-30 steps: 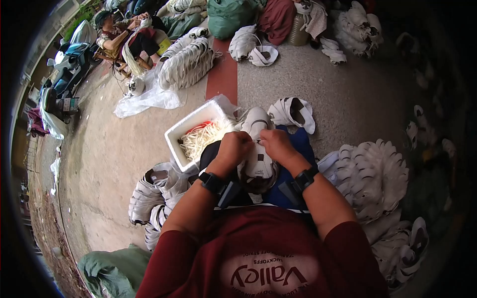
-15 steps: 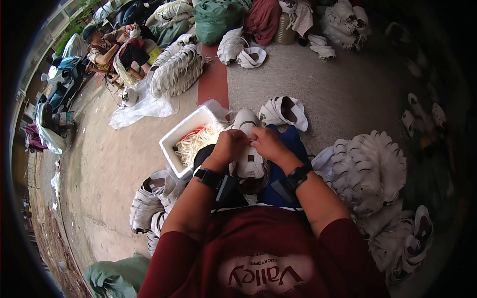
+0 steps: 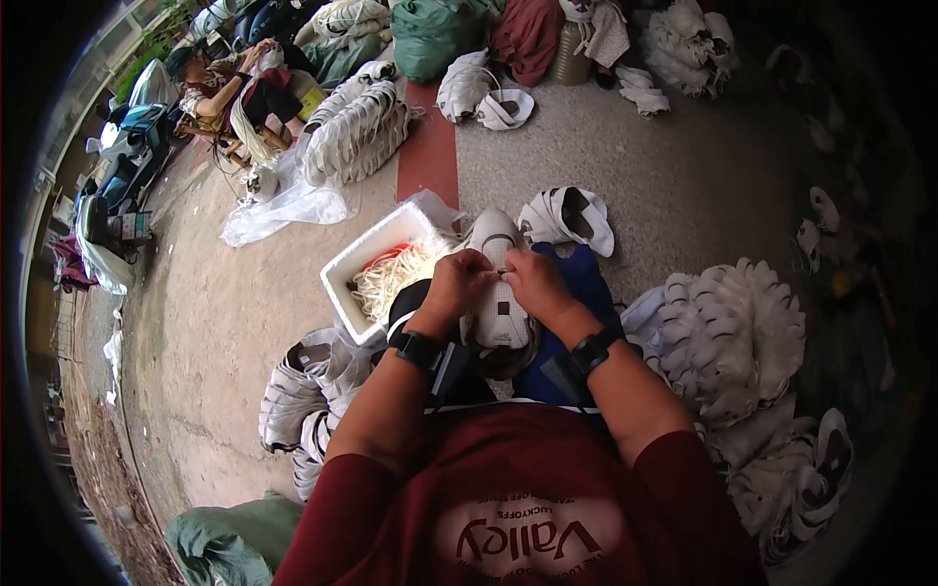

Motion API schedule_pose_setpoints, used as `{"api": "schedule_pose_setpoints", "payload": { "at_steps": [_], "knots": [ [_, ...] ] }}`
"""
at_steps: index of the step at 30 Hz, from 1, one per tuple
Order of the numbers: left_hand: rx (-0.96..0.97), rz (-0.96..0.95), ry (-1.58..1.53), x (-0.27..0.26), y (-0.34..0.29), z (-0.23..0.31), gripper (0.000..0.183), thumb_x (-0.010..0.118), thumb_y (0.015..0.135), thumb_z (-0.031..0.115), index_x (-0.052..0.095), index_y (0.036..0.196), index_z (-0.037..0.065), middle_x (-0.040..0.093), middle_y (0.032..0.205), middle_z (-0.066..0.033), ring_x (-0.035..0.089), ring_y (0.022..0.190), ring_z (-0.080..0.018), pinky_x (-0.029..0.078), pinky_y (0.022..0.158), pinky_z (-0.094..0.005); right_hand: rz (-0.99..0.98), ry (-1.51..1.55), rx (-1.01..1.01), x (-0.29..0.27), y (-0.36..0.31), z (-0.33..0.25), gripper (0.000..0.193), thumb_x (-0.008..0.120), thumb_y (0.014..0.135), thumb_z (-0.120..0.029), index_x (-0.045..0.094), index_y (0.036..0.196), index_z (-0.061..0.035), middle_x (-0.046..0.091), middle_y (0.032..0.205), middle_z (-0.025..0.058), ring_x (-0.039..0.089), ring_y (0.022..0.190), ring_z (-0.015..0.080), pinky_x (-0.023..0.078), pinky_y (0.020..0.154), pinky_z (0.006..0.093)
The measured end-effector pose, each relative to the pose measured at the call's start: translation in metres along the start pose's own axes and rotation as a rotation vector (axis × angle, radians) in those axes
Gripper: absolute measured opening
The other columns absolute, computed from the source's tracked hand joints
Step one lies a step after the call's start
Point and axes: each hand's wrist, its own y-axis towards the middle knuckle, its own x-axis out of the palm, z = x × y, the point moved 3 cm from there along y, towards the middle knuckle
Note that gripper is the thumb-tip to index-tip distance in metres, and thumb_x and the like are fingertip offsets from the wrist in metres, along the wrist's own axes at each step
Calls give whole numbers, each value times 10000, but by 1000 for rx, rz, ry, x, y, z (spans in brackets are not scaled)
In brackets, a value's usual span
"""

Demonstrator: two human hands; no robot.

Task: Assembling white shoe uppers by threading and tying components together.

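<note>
A white shoe upper (image 3: 504, 324) lies across my lap, its rounded toe pointing away from me. Over its middle, my left hand (image 3: 457, 283) and my right hand (image 3: 539, 285) are close together, fingertips pinched. Between them runs a short, thin piece of what looks like shoelace (image 3: 500, 272); its ends are hidden by my fingers. Just left of my left hand, a white foam box (image 3: 338, 299) holds a heap of cream laces (image 3: 403, 277) and something red. Beyond my right hand, another white shoe upper (image 3: 567, 217) rests on its side.
Nested stacks of white uppers (image 3: 733, 337) lie to my right, with more uppers (image 3: 298, 396) at my left. A green sack (image 3: 234, 537) sits at lower left. Far left, a seated person (image 3: 234, 93) works near a long row of uppers (image 3: 360, 137) and plastic sheeting (image 3: 283, 210).
My hands have drawn slightly apart and turned, so the thin lace now shows between my fingertips. The whole view has shifted a little; the shoe upper stays on my lap.
</note>
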Motion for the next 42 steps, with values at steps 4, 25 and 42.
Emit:
{"api": "schedule_pose_setpoints", "payload": {
  "at_steps": [4, 25, 42],
  "knots": [
    [-34, 4, -75, -6, -5, -5, 99, 702, 713, 74, 618, 716, 22, 591, 647, -36, 509, 624, -77, 448, 589, -250, -27, 36, -84, 8, 4, -2, 138, 626, 724, -43, 500, 774, -10, 565, 756, 216, 564, 760, 411, 447, 661, 476],
    [89, -116, 59, -109, -44, -5, 138, 649, 796, 104, 656, 823, -31, 652, 730, -82, 573, 661, -117, 468, 625, -276, -33, -467, -1, -86, -14, 34, 81, 600, 743, -48, 540, 715, 1, 546, 702, 227, 548, 727, 420, 428, 618, 464],
    [-597, 245, -176, -352, -252, -112, 175, 718, 769, 196, 671, 800, 30, 485, 522, 25, 385, 406, -55, 263, 370, -214, 637, -1567, 412, -494, -370, 209, 169, 524, 784, -86, 590, 888, 30, 590, 922, 239, 595, 849, 367, 474, 706, 448]
  ]
}}
